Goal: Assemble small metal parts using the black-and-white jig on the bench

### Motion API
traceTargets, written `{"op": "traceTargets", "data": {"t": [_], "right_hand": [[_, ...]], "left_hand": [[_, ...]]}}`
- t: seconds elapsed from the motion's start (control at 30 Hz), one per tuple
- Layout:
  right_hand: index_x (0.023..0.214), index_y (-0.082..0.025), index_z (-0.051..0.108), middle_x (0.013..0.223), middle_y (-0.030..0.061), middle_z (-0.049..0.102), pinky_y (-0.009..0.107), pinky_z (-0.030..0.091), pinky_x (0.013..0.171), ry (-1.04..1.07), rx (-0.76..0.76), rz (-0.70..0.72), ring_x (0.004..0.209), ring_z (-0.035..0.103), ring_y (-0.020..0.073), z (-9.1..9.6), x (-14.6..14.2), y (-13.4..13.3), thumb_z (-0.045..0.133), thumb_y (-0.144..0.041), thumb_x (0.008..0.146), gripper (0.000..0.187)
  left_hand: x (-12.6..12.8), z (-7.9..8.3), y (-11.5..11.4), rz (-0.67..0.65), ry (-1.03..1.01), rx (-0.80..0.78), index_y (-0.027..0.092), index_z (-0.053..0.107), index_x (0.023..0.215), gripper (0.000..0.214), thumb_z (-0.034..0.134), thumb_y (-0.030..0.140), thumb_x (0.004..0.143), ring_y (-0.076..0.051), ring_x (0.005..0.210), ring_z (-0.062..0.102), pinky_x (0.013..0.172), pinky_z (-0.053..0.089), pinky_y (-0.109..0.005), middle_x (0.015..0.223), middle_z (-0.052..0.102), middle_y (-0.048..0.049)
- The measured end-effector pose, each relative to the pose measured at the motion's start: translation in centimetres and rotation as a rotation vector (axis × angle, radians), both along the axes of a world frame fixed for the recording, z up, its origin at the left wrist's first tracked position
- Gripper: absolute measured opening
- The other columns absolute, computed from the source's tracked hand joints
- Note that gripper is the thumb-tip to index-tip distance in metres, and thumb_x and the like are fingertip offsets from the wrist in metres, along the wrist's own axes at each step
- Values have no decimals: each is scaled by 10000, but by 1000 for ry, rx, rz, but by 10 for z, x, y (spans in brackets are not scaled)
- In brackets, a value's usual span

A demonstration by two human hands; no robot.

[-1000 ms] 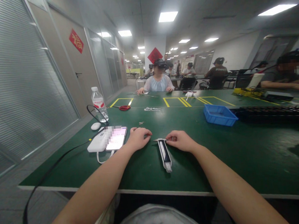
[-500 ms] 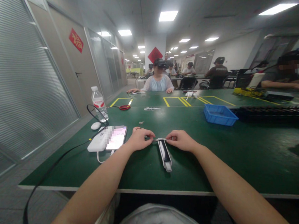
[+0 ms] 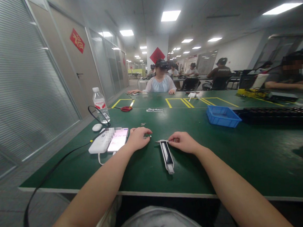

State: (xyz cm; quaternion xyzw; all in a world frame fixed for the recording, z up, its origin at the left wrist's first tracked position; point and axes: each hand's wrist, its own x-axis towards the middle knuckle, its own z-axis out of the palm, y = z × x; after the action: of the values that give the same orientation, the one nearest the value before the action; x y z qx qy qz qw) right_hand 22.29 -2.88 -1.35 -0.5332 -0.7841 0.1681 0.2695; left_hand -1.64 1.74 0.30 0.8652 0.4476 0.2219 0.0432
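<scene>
Since half a second ago, the left hand [image 3: 139, 138] has backed off toward 10 o'clock, leaving a gap between its fingertips and the slim metal piece [image 3: 158, 141] they were at. Meanwhile the right hand [image 3: 184, 142] has kept its place.

Take the white-framed device [image 3: 167, 157] as the middle of the dial, with 12 pointing away from the person. It lies flat on the green table [image 3: 142, 173], its dark panel facing up and its pale end toward 6. At its 12 o'clock end the slim metal piece sticks out crosswise, one thin tip pointing to 9. The right hand, at 2 o'clock, pinches the opposite end of that piece between thumb and fingers. The left hand, at 10 o'clock, has its fingers loosely curled (a tiny pale speck shows by the fingertips, too small to name), and I cannot tell whether it grips anything.

Farther out toward 10 o'clock, just beyond the left wrist, are the lit phone [image 3: 120, 140] and, beside it, a white box [image 3: 97, 147]; a water bottle [image 3: 99, 106] stands upright behind them. Small metal bits [image 3: 143, 124] lie near 11 o'clock, with a red-handled tool [image 3: 126, 109] farther along that way. Toward 2 o'clock, well apart from the right hand, sits a blue tray [image 3: 222, 122]. At 12 a co-worker [image 3: 159, 84] faces this way.
</scene>
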Motion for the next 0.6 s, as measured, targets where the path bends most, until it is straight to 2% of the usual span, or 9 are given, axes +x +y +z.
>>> {"op": "traceTargets", "data": {"t": [0.17,0.23,0.33,0.5,0.6], "right_hand": [[827,-166,700,729,31,618,244,431,590,-4,-10,-4,601,517,111,0,0,0,567,-297,750,202],[831,-164,700,733,32,618,244,431,593,-10,-2,-5,603,516,110,0,1,0,569,-297,750,203],[831,-162,699,719,30,614,241,429,589,-8,-2,-4,594,513,107,-1,1,1,568,-296,753,203],[823,-163,700,726,32,614,238,423,584,-7,-4,7,599,510,107,-2,1,2,566,-301,755,204],[820,-163,700,723,30,609,237,421,581,-10,-3,6,596,508,105,-3,1,2,561,-301,755,206]], "left_hand": [[-11,5,8,226,6,-23,227,655,994,289,517,204,742,-222,1006,569,866,427,-330,1071,646,-41],[-16,7,10,270,35,-48,223,663,978,275,519,209,744,-227,989,572,847,437,-324,1056,646,-52],[-18,9,10,298,68,-59,213,677,934,243,525,250,748,-229,945,582,802,446,-310,1018,647,-66],[-16,13,8,284,106,-119,198,682,826,299,511,432,752,-197,778,600,673,442,-261,869,666,-63],[-14,14,7,246,142,-169,205,675,792,250,524,394,729,-191,748,603,649,428,-251,837,675,-48]]}}
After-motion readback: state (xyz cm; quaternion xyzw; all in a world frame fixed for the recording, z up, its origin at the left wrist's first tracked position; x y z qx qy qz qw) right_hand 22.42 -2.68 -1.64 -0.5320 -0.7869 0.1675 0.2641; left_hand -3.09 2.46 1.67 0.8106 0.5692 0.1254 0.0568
